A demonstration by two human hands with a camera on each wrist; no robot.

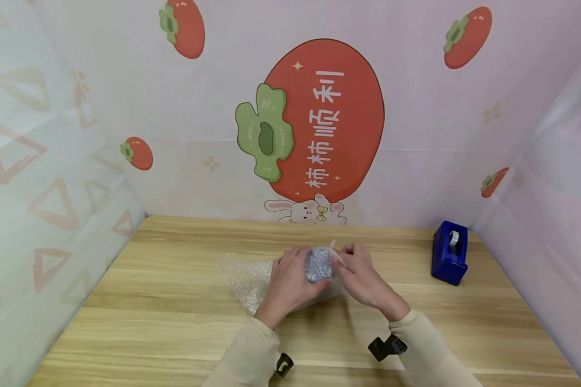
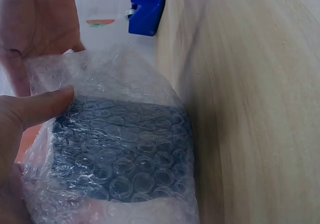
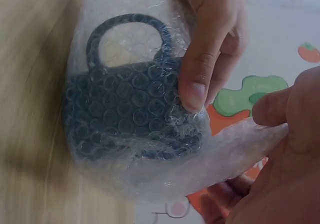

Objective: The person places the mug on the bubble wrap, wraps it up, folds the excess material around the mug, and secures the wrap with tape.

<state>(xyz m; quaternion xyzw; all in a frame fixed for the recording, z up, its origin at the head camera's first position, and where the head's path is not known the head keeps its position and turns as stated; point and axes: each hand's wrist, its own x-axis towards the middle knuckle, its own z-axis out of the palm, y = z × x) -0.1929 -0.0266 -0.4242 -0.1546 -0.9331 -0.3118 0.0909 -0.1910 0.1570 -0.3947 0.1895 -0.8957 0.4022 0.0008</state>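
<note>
A dark blue mug with a looped handle shows through clear bubble wrap around it. From the head view, its wrapped top appears round and greyish. My left hand grips the mug through the wrap, with the thumb lying on its side near the upper end. On the other side, my right hand pinches a loose edge of the wrap between thumb and fingers, pulled out from the mug's top. More wrap spreads on the table to the left of the mug.
At the right back of the wooden table stands a blue tape dispenser with a roll of tape. Printed cloth walls border the table at the back and both sides. Each wrist wears a dark camera mount.
</note>
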